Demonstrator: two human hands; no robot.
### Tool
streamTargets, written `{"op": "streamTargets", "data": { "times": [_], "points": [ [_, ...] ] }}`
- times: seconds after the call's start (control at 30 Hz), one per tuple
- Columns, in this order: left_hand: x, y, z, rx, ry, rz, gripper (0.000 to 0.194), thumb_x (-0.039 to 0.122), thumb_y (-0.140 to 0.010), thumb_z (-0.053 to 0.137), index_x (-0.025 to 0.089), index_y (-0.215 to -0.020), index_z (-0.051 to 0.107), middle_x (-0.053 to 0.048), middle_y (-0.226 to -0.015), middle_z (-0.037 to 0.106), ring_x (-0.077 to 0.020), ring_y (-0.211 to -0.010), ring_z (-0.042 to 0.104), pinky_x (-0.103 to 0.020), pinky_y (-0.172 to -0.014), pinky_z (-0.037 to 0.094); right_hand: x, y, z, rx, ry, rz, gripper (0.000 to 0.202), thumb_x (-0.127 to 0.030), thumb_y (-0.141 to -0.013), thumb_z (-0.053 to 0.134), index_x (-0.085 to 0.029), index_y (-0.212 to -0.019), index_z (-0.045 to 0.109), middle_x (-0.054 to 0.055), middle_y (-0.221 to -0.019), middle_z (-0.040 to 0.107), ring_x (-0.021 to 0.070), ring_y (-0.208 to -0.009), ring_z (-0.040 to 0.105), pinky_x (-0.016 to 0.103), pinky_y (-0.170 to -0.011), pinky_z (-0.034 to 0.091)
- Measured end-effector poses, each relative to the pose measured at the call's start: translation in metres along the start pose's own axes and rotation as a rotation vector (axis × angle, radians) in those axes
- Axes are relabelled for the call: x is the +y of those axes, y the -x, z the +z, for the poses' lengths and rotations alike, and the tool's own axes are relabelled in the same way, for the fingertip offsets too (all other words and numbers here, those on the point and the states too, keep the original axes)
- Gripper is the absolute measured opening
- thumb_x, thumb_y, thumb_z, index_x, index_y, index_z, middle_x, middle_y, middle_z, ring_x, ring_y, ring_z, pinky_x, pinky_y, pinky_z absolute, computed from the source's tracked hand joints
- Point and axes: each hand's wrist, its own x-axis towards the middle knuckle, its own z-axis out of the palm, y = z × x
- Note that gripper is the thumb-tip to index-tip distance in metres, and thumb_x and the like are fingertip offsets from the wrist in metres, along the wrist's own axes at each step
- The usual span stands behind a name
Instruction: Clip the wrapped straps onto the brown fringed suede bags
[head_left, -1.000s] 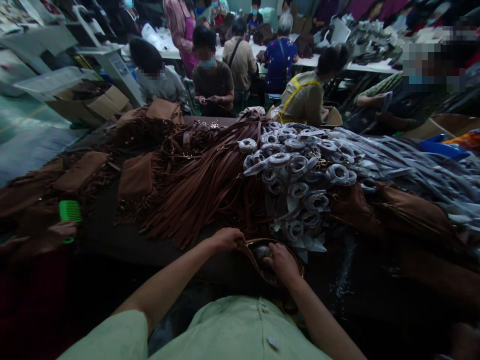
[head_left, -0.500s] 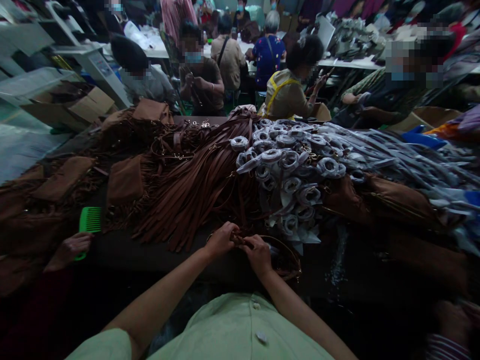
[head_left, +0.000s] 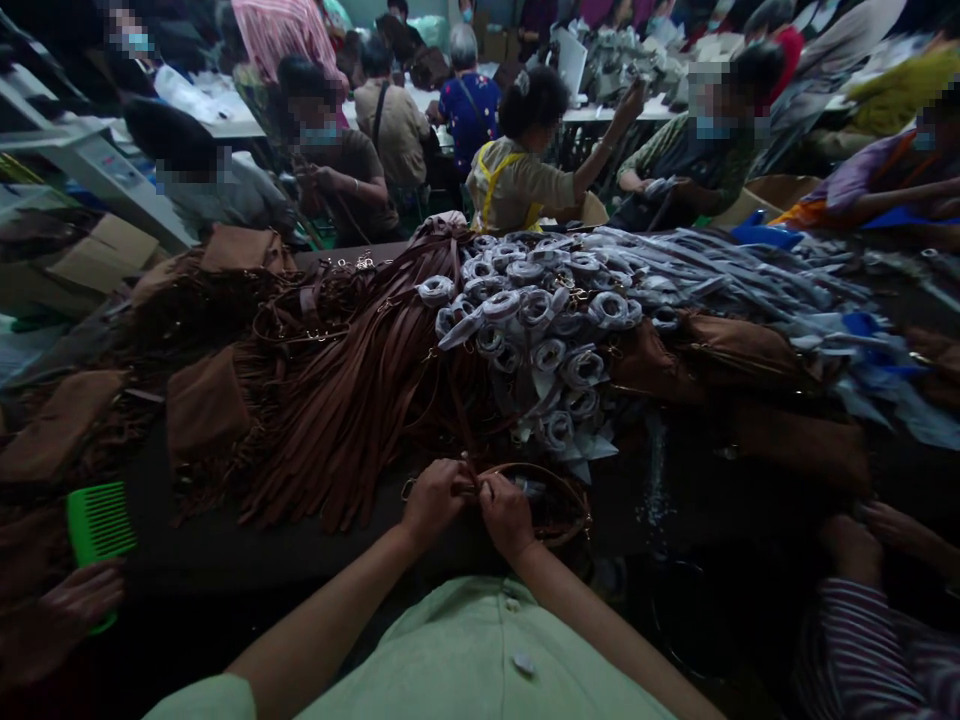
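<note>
Close together at the table's near edge, my left hand (head_left: 436, 502) and my right hand (head_left: 506, 508) pinch a brown strap (head_left: 471, 480) between their fingertips. The strap's held part is small and dark. A brown bag with a curved strap and metal clasps (head_left: 574, 500) lies beside and beyond my right hand. Long brown straps (head_left: 337, 400) fan out just past my left hand. Coiled straps in pale wrapping (head_left: 536, 310) are piled beyond my right hand.
Brown fringed bags (head_left: 208, 405) lie at the left, more brown bags (head_left: 742, 345) at the right. A person's hand (head_left: 82, 600) at the left holds a green comb (head_left: 101, 522). Striped sleeves (head_left: 859, 640) show at lower right. Several people sit across the table.
The view has turned rightward, so most things sit further left. My hands stay together at the strap, their fingers slightly shifted. Across the table, a person's arm has risen.
</note>
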Motion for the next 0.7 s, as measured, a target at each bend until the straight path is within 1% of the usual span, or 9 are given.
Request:
{"op": "streamTargets", "data": {
  "times": [0.07,0.13,0.17,0.23,0.3,0.4,0.5,0.6,0.7],
  "points": [
    [0.002,-0.005,-0.004,-0.166,-0.003,0.003,0.014,0.021,-0.070,0.065,0.021,-0.084,0.062,-0.001,-0.087,0.060,-0.0159,-0.085,0.057,-0.025,-0.076,0.043,0.000,0.002,0.000,-0.036,-0.021,-0.012,0.026,-0.015,-0.086,0.036,-0.019,-0.090,0.061,0.005,-0.087,0.065,0.0154,-0.084,0.060,0.027,-0.079,0.044],
    [0.002,-0.008,-0.005,-0.251,-0.022,-0.021,0.007,0.021,-0.072,0.063,0.020,-0.079,0.064,0.000,-0.083,0.060,-0.0140,-0.079,0.057,-0.023,-0.071,0.042,0.001,0.005,0.001,-0.076,-0.070,-0.035,0.022,-0.014,-0.083,0.042,-0.019,-0.093,0.061,0.004,-0.090,0.065,0.0154,-0.086,0.060,0.027,-0.079,0.044],
    [0.001,-0.008,-0.005,-0.259,-0.031,-0.032,0.006,0.021,-0.072,0.063,0.020,-0.078,0.064,0.000,-0.082,0.060,-0.0137,-0.078,0.057,-0.022,-0.070,0.041,0.001,0.007,0.002,-0.088,-0.096,-0.042,0.022,-0.014,-0.080,0.047,-0.019,-0.097,0.060,0.004,-0.093,0.065,0.0159,-0.088,0.059,0.027,-0.080,0.045],
    [-0.002,-0.008,-0.004,-0.255,-0.026,-0.036,0.006,0.021,-0.073,0.061,0.019,-0.077,0.064,0.000,-0.081,0.060,-0.0131,-0.077,0.056,-0.021,-0.069,0.040,0.004,0.010,0.002,-0.095,-0.147,-0.038,0.031,-0.017,-0.074,0.057,-0.019,-0.105,0.058,0.005,-0.098,0.065,0.0172,-0.091,0.059,0.028,-0.081,0.046],
    [-0.005,-0.008,-0.002,-0.271,-0.001,-0.025,0.006,0.020,-0.074,0.059,0.018,-0.076,0.064,0.000,-0.080,0.060,-0.0126,-0.076,0.056,-0.021,-0.067,0.040,0.007,0.011,0.001,-0.105,-0.196,-0.023,0.036,-0.023,-0.071,0.064,-0.020,-0.107,0.059,0.004,-0.100,0.066,0.0181,-0.092,0.060,0.029,-0.081,0.046],
    [-0.006,-0.010,-0.003,-0.342,0.009,0.010,0.008,0.020,-0.075,0.057,0.017,-0.074,0.064,0.000,-0.079,0.059,-0.0124,-0.074,0.055,-0.021,-0.066,0.040,0.011,0.012,-0.001,-0.133,-0.299,-0.016,0.023,-0.028,-0.077,0.062,-0.024,-0.099,0.064,0.001,-0.097,0.068,0.0166,-0.091,0.061,0.027,-0.082,0.045],
    [-0.002,-0.011,-0.003,-0.379,-0.036,0.084,0.009,0.019,-0.074,0.058,0.018,-0.082,0.063,-0.002,-0.087,0.060,-0.0137,-0.079,0.056,-0.022,-0.069,0.041,0.011,0.013,-0.003,-0.132,-0.355,0.017,0.018,-0.029,-0.083,0.055,-0.024,-0.097,0.065,-0.001,-0.094,0.069,0.0151,-0.088,0.062,0.024,-0.078,0.045],
    [0.004,-0.010,0.002,-0.346,-0.177,0.099,0.015,0.016,-0.076,0.057,0.017,-0.091,0.061,-0.006,-0.094,0.062,-0.0175,-0.083,0.058,-0.025,-0.071,0.042,0.007,0.013,-0.002,-0.103,-0.235,0.062,0.017,-0.027,-0.086,0.050,-0.022,-0.096,0.064,0.002,-0.091,0.069,0.0155,-0.085,0.062,0.023,-0.075,0.043],
    [0.005,-0.009,0.007,-0.375,-0.296,0.053,0.016,0.021,-0.084,0.050,0.016,-0.089,0.064,-0.009,-0.087,0.064,-0.0203,-0.082,0.060,-0.029,-0.075,0.043,0.003,0.011,-0.005,-0.045,-0.073,0.056,0.017,-0.026,-0.087,0.048,-0.023,-0.095,0.063,0.003,-0.091,0.068,0.0157,-0.085,0.060,0.024,-0.076,0.040]
  ]
}}
